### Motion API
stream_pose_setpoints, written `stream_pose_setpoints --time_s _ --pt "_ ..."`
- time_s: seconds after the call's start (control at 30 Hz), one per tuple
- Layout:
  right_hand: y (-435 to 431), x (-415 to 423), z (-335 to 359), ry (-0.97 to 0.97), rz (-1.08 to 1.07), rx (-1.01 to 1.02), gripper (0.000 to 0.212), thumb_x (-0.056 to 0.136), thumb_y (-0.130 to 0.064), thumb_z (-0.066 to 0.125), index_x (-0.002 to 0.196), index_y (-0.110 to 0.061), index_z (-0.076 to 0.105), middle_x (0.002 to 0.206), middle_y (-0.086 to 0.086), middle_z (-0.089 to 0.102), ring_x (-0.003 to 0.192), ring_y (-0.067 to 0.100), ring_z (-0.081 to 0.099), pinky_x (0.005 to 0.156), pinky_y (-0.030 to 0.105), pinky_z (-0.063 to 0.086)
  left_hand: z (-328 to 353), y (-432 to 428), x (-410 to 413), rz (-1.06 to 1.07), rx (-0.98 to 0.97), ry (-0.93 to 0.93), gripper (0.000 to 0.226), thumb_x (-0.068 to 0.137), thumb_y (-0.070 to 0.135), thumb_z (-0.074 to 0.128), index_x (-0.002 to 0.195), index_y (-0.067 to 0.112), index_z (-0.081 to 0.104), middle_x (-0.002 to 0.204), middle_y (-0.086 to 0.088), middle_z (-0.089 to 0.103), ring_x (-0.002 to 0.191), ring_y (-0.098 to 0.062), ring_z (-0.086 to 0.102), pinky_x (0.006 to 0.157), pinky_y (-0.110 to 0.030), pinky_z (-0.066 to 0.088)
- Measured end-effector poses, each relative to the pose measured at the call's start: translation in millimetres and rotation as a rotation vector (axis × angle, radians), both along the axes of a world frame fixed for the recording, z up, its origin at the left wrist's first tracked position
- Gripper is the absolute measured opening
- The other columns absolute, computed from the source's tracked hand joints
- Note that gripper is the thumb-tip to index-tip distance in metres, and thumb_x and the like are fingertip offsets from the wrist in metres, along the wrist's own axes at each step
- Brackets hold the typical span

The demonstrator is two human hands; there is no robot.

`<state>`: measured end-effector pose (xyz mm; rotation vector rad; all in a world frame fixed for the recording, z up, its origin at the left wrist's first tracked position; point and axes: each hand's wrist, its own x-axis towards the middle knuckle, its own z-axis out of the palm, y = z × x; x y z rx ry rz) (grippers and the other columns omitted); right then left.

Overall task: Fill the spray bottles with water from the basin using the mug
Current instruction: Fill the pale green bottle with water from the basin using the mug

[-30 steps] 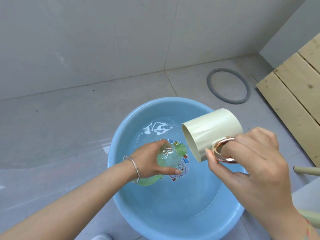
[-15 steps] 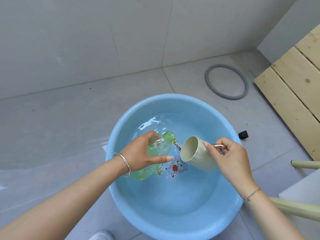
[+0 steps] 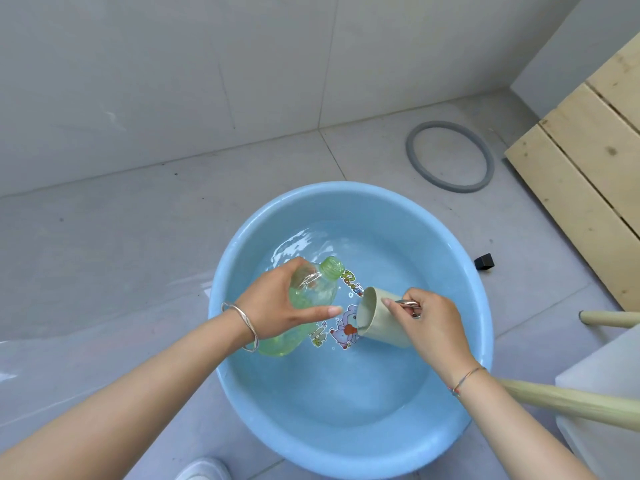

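A blue basin (image 3: pixel 460 282) of water sits on the grey floor below me. My left hand (image 3: pixel 277 301) grips a clear green bottle (image 3: pixel 313 296) over the water, tilted, its uncapped neck pointing up and to the right. My right hand (image 3: pixel 429 323) holds the cream mug (image 3: pixel 375 318) by its shiny metal handle. The mug lies on its side, mouth facing left toward the bottle, its lower edge dipped in the water. A cartoon print shows on the basin's bottom between the two.
A grey rubber ring (image 3: pixel 450 155) lies on the floor behind the basin. Pale wooden planks (image 3: pixel 588 161) lean at the right. A small black block (image 3: pixel 484 261) sits by the basin's right rim. Wooden legs (image 3: pixel 568 403) and a white seat are at the lower right.
My right hand has brought the mug down from above the bottle's mouth to the water, tipping it onto its side. The bottle has stayed in my left hand, shifting slightly.
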<state>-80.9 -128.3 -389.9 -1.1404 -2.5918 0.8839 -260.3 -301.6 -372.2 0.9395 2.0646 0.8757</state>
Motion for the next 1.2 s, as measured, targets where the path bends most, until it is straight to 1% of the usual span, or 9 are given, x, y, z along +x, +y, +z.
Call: stream_pose_setpoints --time_s 0.23,0.3,0.4,0.5,0.63,0.77,0.93,1.07,1.2 --pt "0.8 1.5 -4.4 0.012 -0.013 -0.028 0.043 0.083 -0.031 0.071 0.056 -0.009 0.046 0.047 -0.005 0.034 0.049 0.012 0.03 0.05 0.024 0.024 -0.4 0.5 1.2 -0.005 0.016 0.004 0.071 0.055 0.071 0.066 0.106 0.023 0.056 0.098 0.015 0.062 0.093 -0.007 0.059 0.084 -0.022 0.045" --pt "5.1 6.3 -4.5 0.073 -0.095 -0.124 0.044 0.083 -0.029 0.071 0.055 -0.01 0.044 0.046 -0.003 0.038 0.049 0.01 0.031 0.049 0.022 0.023 0.0 -0.2 0.9 -0.003 0.009 0.003 0.073 0.054 0.072 0.066 0.107 0.023 0.055 0.1 0.014 0.062 0.094 -0.007 0.059 0.084 -0.021 0.045" --pt "11.4 14.4 4.3 0.23 -0.236 -0.338 0.044 0.085 -0.024 0.071 0.057 -0.004 0.043 0.057 0.015 0.057 0.059 0.011 0.046 0.056 0.025 0.032 -1.0 -1.5 -0.6 -0.004 0.005 0.001 0.077 0.054 0.081 0.067 0.107 0.026 0.055 0.1 0.018 0.062 0.094 -0.003 0.059 0.085 -0.023 0.045" --pt "10.5 17.6 23.1 0.351 -0.325 -0.413 0.046 0.088 -0.014 0.067 0.056 -0.011 0.035 0.042 -0.013 0.04 0.047 -0.002 0.043 0.046 0.011 0.027 -3.1 -1.8 -0.4 -0.01 -0.015 0.012 0.079 0.051 0.082 0.062 0.108 0.028 0.055 0.1 0.02 0.062 0.096 -0.003 0.06 0.088 -0.025 0.047" --pt "5.7 16.2 46.5 0.494 -0.377 -0.464 0.04 0.087 -0.01 0.064 0.06 -0.013 0.035 0.04 -0.015 0.028 0.038 -0.003 0.038 0.044 0.009 0.028 -2.0 -0.5 1.5 -0.01 -0.007 0.012 0.076 0.054 0.08 0.068 0.107 0.028 0.054 0.101 0.016 0.062 0.097 -0.007 0.059 0.089 -0.028 0.047" --pt "2.7 16.5 69.4 0.586 -0.375 -0.464 0.035 0.086 -0.008 0.064 0.062 -0.009 0.039 0.041 -0.017 0.03 0.04 -0.002 0.036 0.047 0.007 0.029 3.6 1.8 5.4 -0.018 -0.003 0.007 0.073 0.054 0.069 0.067 0.111 0.027 0.05 0.109 0.014 0.061 0.103 -0.006 0.056 0.091 -0.023 0.043" --pt "-0.7 14.5 92.8 0.655 -0.342 -0.455 0.031 0.085 -0.001 0.062 0.063 -0.008 0.041 0.038 -0.017 0.038 0.039 -0.002 0.046 0.052 0.007 0.036 8.0 3.1 8.3 -0.055 -0.002 0.005 0.068 0.055 0.068 0.067 0.11 0.032 0.048 0.109 0.017 0.059 0.103 -0.003 0.054 0.092 -0.021 0.042" --pt "-3.3 14.9 102.7 0.679 -0.297 -0.446 0.034 0.079 -0.015 0.068 0.061 -0.003 0.042 0.042 -0.015 0.044 0.046 -0.001 0.049 0.056 0.009 0.038 8.0 3.8 10.2 -0.075 0.015 0.004 0.07 0.055 0.07 0.067 0.111 0.031 0.05 0.106 0.017 0.061 0.1 -0.003 0.056 0.091 -0.022 0.043" --pt "-4.9 14.6 108.1 0.639 -0.276 -0.407 0.045 0.066 -0.035 0.078 0.057 -0.005 0.046 0.055 0.001 0.058 0.062 0.015 0.054 0.059 0.017 0.039 7.3 3.9 10.2 -0.09 0.009 0.013 0.066 0.058 0.067 0.07 0.11 0.032 0.051 0.105 0.02 0.06 0.1 -0.002 0.056 0.09 -0.021 0.043"
